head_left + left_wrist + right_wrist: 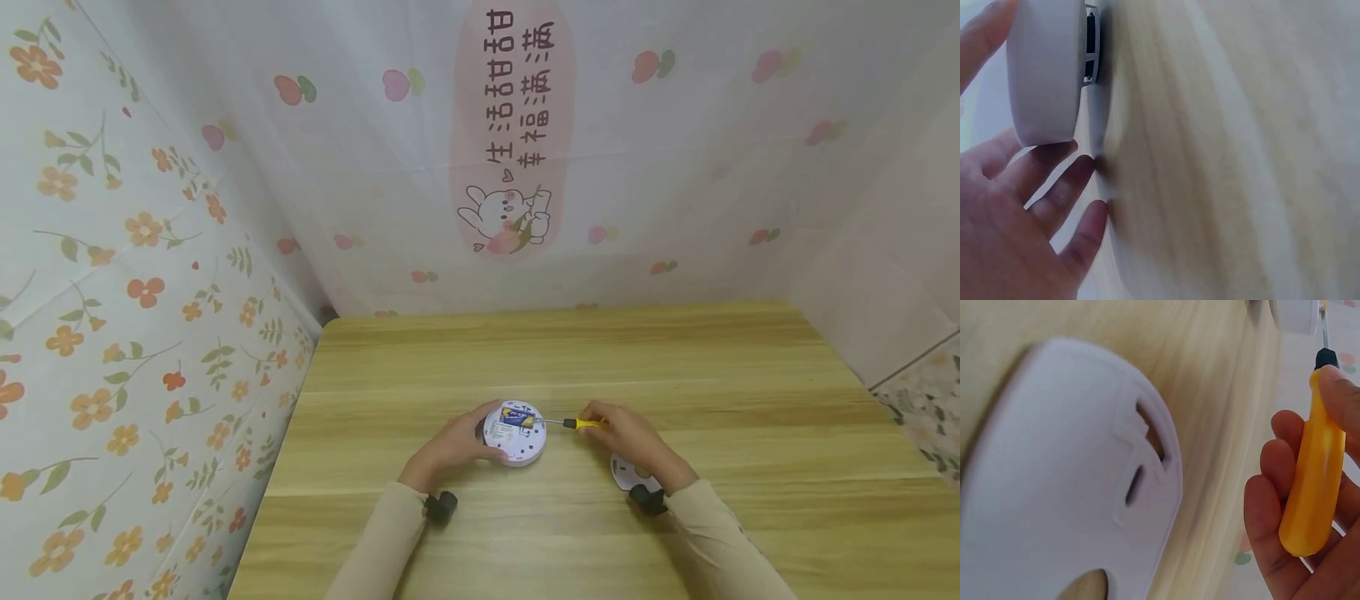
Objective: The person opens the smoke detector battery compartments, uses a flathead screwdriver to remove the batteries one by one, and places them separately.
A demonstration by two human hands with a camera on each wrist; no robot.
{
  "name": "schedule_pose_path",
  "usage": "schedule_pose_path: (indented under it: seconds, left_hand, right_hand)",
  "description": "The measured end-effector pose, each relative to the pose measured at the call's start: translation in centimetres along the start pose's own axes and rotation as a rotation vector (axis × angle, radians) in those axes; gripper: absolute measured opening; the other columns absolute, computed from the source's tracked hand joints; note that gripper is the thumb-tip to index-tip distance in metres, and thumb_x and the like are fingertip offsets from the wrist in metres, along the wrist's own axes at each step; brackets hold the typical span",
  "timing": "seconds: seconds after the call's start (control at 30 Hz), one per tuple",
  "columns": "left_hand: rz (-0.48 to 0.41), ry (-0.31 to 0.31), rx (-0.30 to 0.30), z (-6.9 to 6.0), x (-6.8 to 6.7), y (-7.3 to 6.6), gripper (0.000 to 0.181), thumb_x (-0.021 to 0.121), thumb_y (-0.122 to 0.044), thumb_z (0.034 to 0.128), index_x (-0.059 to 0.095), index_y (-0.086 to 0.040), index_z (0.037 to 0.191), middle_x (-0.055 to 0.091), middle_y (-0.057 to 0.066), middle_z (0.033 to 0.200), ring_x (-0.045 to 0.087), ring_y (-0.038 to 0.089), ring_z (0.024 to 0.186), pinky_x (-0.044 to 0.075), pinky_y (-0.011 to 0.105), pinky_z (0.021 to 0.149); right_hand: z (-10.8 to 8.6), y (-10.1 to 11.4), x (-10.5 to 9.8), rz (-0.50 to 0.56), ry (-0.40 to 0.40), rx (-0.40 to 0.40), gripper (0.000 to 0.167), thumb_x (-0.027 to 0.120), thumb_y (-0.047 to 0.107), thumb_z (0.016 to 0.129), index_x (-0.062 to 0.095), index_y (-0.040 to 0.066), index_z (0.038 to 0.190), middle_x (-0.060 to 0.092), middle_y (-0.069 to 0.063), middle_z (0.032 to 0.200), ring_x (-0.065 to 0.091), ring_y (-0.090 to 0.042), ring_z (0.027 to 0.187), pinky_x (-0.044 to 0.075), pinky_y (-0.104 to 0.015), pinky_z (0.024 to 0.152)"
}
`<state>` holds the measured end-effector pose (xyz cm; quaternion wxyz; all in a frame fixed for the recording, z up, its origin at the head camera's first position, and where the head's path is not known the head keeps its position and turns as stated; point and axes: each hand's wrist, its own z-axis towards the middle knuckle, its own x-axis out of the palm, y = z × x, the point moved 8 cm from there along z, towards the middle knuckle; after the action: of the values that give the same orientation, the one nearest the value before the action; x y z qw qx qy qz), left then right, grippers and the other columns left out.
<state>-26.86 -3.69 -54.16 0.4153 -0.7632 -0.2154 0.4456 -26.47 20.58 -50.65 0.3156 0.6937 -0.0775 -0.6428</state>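
Fingers of the right hand are gripping the yellow screwdriver right of the white device, tip reaching the battery inside, while the left hand is clasping the device, gentle leverage probably serving best.

Left hand has a white round-edged housing on edge: thumb along the upper left side, nearest fingers against the lower rim. Other two fingers spread below it, tips at the wood-grain tabletop; can't confirm contact. Dark slotted section sticks out of the housing's table-facing side. Tabletop fills the right, grain blurred.
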Motion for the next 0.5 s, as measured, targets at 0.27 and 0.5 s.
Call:
schedule_pose_path:
  seconds: [0.27,0.5]
  left_hand:
    - [-0.068,-0.011,0.037,-0.6,-0.4,0.3,0.093,0.084,-0.038,0.0701,0.037,-0.023,0.149,0.037,0.004,0.155,0.028,0.029,0.146,0.022,0.051,0.119]
    - [-0.115,-0.037,0.085,-0.7,-1.1,0.6,0.076,0.081,-0.035,0.0743,0.049,-0.019,0.142,0.048,0.005,0.147,0.039,0.029,0.140,0.027,0.049,0.117]
  right_hand:
    - [-0.7,0.1,0.2,0.058,0.017,0.023,0.009,0.068,0.021,0.089,0.067,0.018,0.098,0.070,-0.001,0.105,0.063,-0.020,0.098,0.052,-0.045,0.087]
    - [-0.9,-0.2,0.1,0.066,0.001,0.003,0.010,0.068,0.020,0.089,0.068,0.018,0.098,0.070,-0.002,0.104,0.062,-0.018,0.095,0.051,-0.042,0.084]
